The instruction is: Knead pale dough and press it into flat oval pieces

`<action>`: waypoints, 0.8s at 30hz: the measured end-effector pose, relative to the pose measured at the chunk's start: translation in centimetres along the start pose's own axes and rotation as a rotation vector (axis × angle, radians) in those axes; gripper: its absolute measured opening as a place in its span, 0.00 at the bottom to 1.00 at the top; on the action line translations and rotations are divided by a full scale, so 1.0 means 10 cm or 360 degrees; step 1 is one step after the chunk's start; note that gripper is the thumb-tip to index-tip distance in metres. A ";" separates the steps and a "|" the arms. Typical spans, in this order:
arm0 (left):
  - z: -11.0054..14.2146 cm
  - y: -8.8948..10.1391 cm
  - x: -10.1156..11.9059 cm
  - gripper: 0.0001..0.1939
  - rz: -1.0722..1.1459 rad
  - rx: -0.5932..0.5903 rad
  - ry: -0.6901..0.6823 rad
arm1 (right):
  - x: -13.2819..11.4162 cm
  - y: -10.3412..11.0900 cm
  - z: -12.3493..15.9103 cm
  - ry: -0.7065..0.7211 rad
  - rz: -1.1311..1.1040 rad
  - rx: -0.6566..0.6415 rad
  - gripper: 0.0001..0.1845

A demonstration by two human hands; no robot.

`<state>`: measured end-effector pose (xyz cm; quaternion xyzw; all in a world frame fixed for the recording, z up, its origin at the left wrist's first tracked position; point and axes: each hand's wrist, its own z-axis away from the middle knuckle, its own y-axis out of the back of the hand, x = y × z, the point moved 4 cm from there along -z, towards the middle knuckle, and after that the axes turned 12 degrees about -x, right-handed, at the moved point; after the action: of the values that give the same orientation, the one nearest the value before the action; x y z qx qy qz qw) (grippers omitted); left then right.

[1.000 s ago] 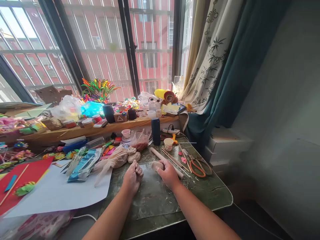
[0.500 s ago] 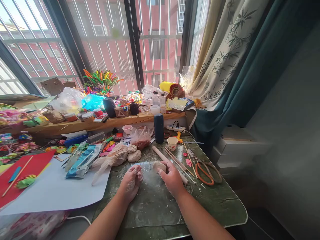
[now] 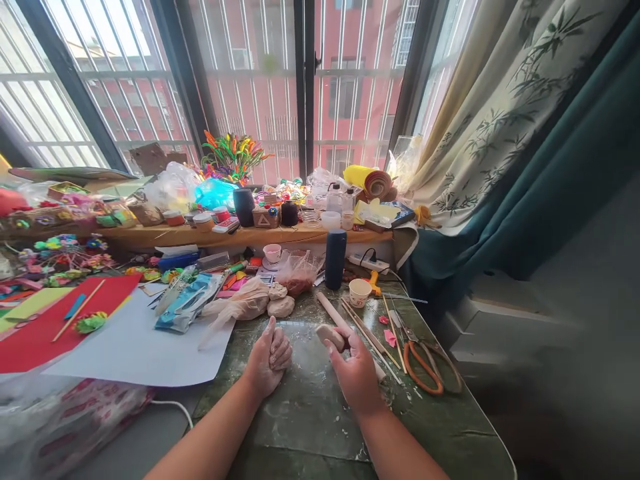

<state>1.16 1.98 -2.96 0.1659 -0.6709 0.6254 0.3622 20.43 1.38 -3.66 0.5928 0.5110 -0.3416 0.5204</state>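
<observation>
My right hand point(image 3: 356, 370) holds a flattened lump of pale clay point(image 3: 330, 337) between thumb and fingers, above the clear work mat point(image 3: 300, 413). To its left my left hand point(image 3: 270, 357) is curled closed with the thumb raised, apart from the clay. White residue coats its fingers, and whatever may be inside them is hidden. Beyond the left hand, two more clay lumps point(image 3: 281, 307) rest beside a clay-filled plastic bag point(image 3: 245, 300). A pale rolling pin point(image 3: 327, 307) lies partly behind my right hand.
Thin sticks point(image 3: 373, 337) and orange-handled scissors point(image 3: 425, 367) lie to the right. Farther back stand a paper cup point(image 3: 360, 292) and a dark cylinder point(image 3: 335, 260). White paper point(image 3: 135, 353) and red paper point(image 3: 30, 340) cover the left side. A crowded ledge point(image 3: 300, 235) runs below the window.
The view has turned left, so things sit farther right. My left thumb has risen while the fingers curl. My right hand has tilted the clay lump.
</observation>
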 end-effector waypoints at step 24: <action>-0.03 0.09 0.14 0.41 0.0335 -0.0206 -0.0116 | -0.02 -0.19 0.06 0.0077 0.0599 -0.0249 0.16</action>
<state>-0.33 2.74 -2.61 0.0934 -0.7363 0.6089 0.2801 18.62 0.63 -4.16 0.6438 0.4285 -0.1832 0.6070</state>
